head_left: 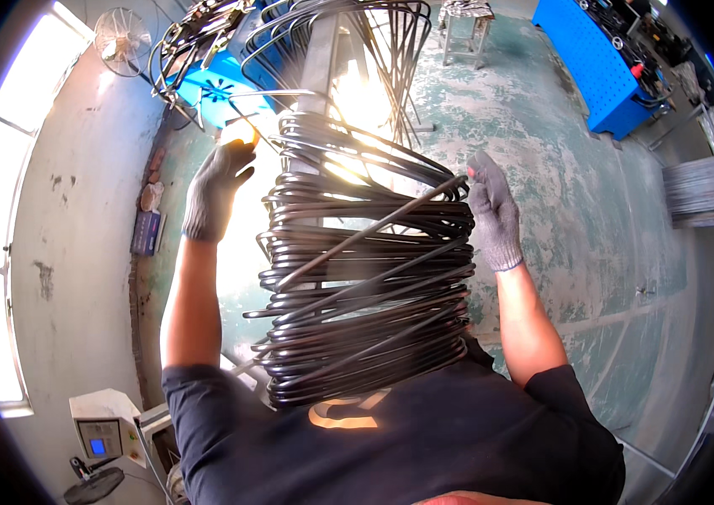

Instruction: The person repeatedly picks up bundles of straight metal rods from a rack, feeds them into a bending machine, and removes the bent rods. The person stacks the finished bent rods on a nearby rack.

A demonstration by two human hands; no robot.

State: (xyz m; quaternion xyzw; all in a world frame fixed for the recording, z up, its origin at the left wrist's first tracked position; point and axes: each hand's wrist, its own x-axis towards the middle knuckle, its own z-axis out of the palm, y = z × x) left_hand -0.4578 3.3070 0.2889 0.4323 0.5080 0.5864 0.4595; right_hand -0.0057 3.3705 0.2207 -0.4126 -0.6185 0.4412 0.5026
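Observation:
A tall stack of dark bent metal rods [374, 244] hangs in front of my chest, its loops lying one over another on a grey metal beam [321, 63]. My left hand [218, 189], in a grey knitted glove, is raised beside the stack's upper left, thumb apart from the fingers and nothing visible in it. Bright glare sits at its fingertips. On the other side, my gloved right hand [496, 210] has its fingers curled at the upper end of a diagonal bent metal rod [374, 229]. Part of that grip is hidden.
More bent rods [407, 50] hang farther along the beam. Blue workbenches [571, 59] stand far right and far left. A fan [121, 40] is by the left wall, a small stool [466, 29] at the back, and a control box [104, 429] with a screen at lower left.

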